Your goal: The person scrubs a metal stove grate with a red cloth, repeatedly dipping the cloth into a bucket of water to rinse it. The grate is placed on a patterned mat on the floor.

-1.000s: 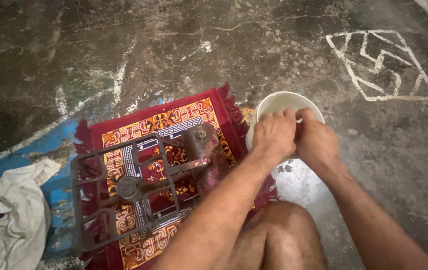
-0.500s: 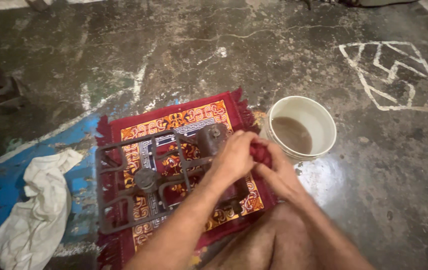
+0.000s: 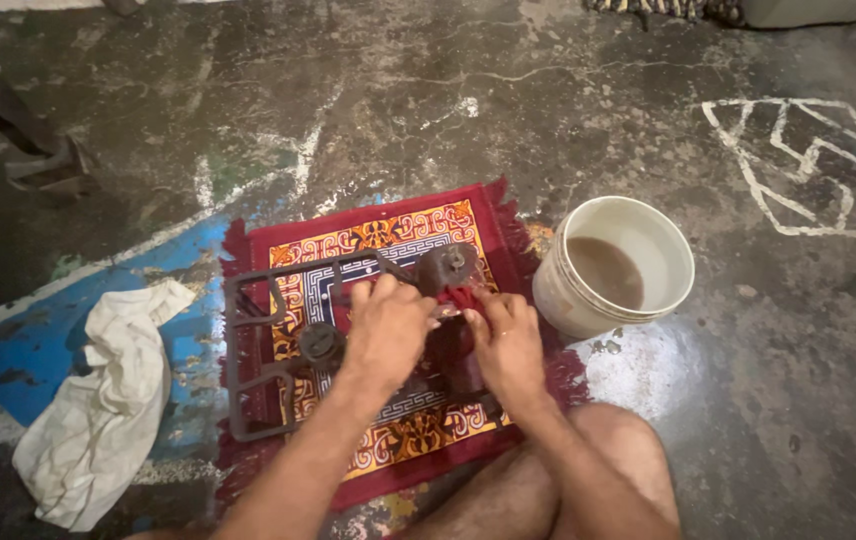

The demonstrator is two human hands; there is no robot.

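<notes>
Concrete floor (image 3: 548,90): bucket (image 3: 570,300) beside mat (image 3: 508,230), rag (image 3: 98,400) left.

Concrete floor (image 3: 428,90): rug (image 3: 508,225), bucket (image 3: 560,290), cloth (image 3: 98,410).

1. No packages, labels or screens show anywhere in the frame.
2. The only sign-like thing is a white painted mark (image 3: 816,168) on the dark floor at the upper right: a diamond outline with angular white lines inside it, partly cut by the frame edge.
</notes>
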